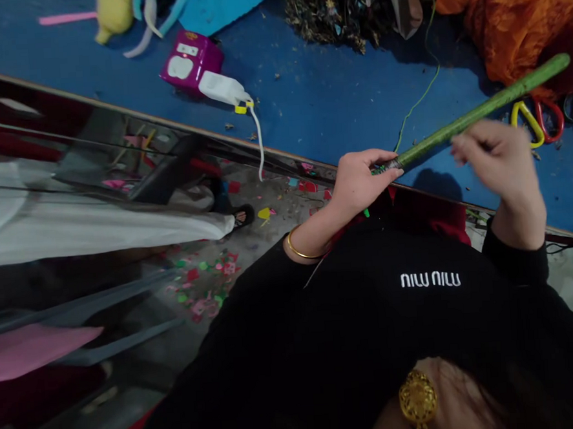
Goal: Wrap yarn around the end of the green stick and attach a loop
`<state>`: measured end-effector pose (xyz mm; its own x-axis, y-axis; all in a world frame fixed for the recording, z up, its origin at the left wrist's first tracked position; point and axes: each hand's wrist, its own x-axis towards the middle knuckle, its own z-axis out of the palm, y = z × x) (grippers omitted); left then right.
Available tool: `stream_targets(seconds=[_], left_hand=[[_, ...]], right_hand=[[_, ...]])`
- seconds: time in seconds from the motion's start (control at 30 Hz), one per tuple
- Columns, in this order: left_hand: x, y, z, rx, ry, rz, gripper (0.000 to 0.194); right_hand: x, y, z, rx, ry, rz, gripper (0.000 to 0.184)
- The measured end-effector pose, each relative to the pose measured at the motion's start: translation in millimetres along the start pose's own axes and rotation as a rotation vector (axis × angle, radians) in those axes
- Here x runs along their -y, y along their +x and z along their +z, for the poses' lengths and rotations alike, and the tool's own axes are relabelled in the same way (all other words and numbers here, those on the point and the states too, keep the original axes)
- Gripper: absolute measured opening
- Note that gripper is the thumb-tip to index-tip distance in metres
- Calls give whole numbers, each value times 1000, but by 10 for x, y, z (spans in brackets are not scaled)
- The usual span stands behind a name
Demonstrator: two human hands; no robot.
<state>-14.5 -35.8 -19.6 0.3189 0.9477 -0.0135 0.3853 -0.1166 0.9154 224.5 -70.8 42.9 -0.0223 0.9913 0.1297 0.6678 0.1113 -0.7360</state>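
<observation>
My left hand is closed round the near end of a long green stick, thumb and fingers pinching it where dark wrapping shows. The stick slants up to the right above the blue table. From near that end, a thin green thread runs up toward the back of the table. My right hand hovers just below the stick's middle, its fingers curled together and slightly blurred. Whatever it may hold is too small to make out.
On the blue table are a purple box with a white plug, a dark dried bundle, orange cloth and yellow- and red-handled scissors. Coloured scraps litter the floor. A person's sandalled foot is at left.
</observation>
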Motion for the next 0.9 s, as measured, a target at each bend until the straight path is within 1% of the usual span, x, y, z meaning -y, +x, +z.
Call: stream_targets(seconds=[0.03, 0.07, 0.1, 0.13, 0.17, 0.2, 0.23, 0.27, 0.3, 0.33, 0.37, 0.43, 0.47, 0.5, 0.53, 0.57, 0.63, 0.67, 0.7, 0.73, 0.77, 0.8, 0.83, 0.9], left_hand=[[-25, 2, -15, 5, -17, -7, 23], [-54, 4, -29, 11, -29, -13, 22], [-87, 6, -44, 14, -38, -17, 22], [-121, 7, -58, 13, -44, -18, 21], [-155, 9, -70, 9, -46, -16, 21], [-187, 12, -80, 4, -46, -12, 21], [-215, 15, -89, -1, -46, -6, 20], [-239, 19, -96, -4, -46, 0, 20], [-259, 24, -103, -4, -44, 5, 19], [-274, 29, -108, -2, -41, 7, 19], [-286, 34, -114, -1, -38, 8, 19], [-303, 43, -126, -6, -31, 7, 19], [-308, 47, -133, -6, -28, 7, 19], [-310, 50, -139, -6, -26, 8, 19], [-308, 53, -145, -1, -24, 6, 19], [-301, 56, -148, 6, -22, 2, 20], [-274, 58, -150, 16, -24, -9, 20], [-255, 59, -148, 16, -29, -11, 20], [-234, 59, -144, 15, -34, -11, 19], [-212, 59, -138, 13, -41, -8, 18], [-191, 59, -131, 11, -47, -5, 16], [-174, 58, -124, 12, -53, -7, 15], [-160, 58, -117, 14, -59, -11, 14], [-147, 57, -107, 18, -70, -21, 14]], right_hand=[[-64, -127, 114, 144, 138, 30, 26], [-122, -226, 250, 226, 278, 70, 19], [-172, -294, 402, 238, 427, 117, 24], [-211, -329, 562, 201, 576, 158, 34], [-238, -332, 719, 121, 701, 187, 42], [-252, -307, 863, 34, 794, 198, 48], [-253, -262, 987, -26, 863, 198, 54], [-241, -205, 1084, -65, 910, 189, 58], [-219, -147, 1154, -76, 942, 177, 60], [-187, -97, 1197, -58, 956, 173, 59], [-151, -63, 1218, -11, 948, 179, 52], [-82, -62, 1208, 137, 855, 213, 35], [-59, -95, 1184, 202, 764, 219, 35], [-47, -146, 1151, 236, 644, 203, 38], [-48, -209, 1111, 224, 504, 165, 41], [-61, -275, 1064, 167, 356, 110, 42], [-110, -390, 959, -11, 88, -25, 40], [-136, -427, 906, -85, 6, -91, 39], [-158, -447, 860, -136, -20, -157, 39], [-171, -448, 825, -155, 14, -221, 39], [-174, -432, 804, -150, 104, -270, 39], [-168, -400, 800, -132, 242, -296, 41], [-152, -357, 813, -117, 410, -296, 44], [-106, -259, 874, -121, 750, -228, 49]])
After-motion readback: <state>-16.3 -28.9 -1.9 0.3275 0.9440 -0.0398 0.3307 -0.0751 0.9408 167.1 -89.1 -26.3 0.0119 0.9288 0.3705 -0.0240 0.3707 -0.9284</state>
